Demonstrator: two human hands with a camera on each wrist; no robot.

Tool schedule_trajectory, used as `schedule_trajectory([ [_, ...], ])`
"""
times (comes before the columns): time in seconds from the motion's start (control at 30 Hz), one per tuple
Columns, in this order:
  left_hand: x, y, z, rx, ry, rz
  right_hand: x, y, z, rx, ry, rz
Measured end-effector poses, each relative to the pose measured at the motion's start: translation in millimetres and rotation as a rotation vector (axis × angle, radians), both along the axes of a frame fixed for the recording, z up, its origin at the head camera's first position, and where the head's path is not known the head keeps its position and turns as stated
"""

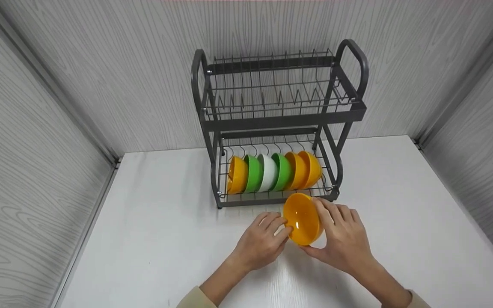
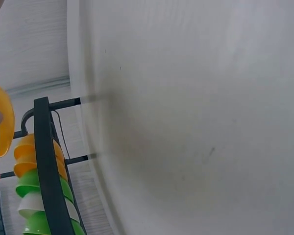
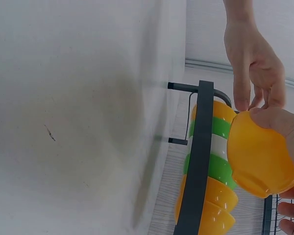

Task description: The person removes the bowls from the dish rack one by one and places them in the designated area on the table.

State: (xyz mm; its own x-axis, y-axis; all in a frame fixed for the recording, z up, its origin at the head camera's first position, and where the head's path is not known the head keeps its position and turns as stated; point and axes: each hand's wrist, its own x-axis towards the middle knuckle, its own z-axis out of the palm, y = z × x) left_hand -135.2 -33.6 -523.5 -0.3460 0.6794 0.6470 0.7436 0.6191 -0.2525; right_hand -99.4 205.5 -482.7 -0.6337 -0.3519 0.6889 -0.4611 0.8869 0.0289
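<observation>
Presently held orange bowl (image 1: 301,219): six o'clock of the rack (image 1: 285,122), head view.
Left hand (image 1: 260,243): fingers pinch rim, nine o'clock.
Right hand (image 1: 345,241): grips bowl, fingers two o'clock, thumb six.
Lower tier: six bowls, row.

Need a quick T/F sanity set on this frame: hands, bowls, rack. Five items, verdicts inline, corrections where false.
1. The left hand and right hand both touch the held orange bowl. True.
2. The rack's lower tier holds a row of six bowls. True.
3. The white bowl stands between two orange ones. False: a green bowl is on each side of it.
4. In the head view, the row's leftmost bowl is orange. True.
5. A bowl stands on the upper tier. False: no bowl shows there.
</observation>
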Motion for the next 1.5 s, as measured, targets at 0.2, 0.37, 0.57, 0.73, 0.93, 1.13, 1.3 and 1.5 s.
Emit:
schedule_trajectory([
  [0.2, 0.0, 2.2, -3.2, -0.011, 0.001, -0.023, 2.0, -1, 1.2, -0.031, -0.030, 0.003],
  [0.37, -1.6, 3.3, -4.6, 0.002, 0.033, -0.053, 4.3, -2, 1.1, -0.056, -0.061, 0.011],
  [0.57, -4.2, 1.5, -4.8, 0.016, 0.058, -0.115, 4.6, -2, 0.5, -0.065, -0.092, 0.017],
  [0.73, -2.9, -2.1, -2.3, 0.010, 0.037, -0.125, 3.7, -2, 0.0, -0.065, -0.111, 0.018],
  [0.93, 0.3, -7.6, 0.4, -0.013, -0.008, -0.107, 2.6, -4, 0.0, -0.062, -0.140, 0.022],
  [1.13, 1.5, -13.0, 2.8, -0.029, 0.034, -0.102, 0.9, -5, -0.7, -0.064, -0.154, 0.035],
  [1.3, 1.1, -17.7, 3.3, -0.024, 0.063, -0.122, -1.7, -7, -1.9, -0.051, -0.161, 0.050],
  [1.5, 1.9, -25.5, 2.9, -0.046, 0.048, -0.124, -5.8, -9, -5.1, -0.044, -0.168, 0.078],
])
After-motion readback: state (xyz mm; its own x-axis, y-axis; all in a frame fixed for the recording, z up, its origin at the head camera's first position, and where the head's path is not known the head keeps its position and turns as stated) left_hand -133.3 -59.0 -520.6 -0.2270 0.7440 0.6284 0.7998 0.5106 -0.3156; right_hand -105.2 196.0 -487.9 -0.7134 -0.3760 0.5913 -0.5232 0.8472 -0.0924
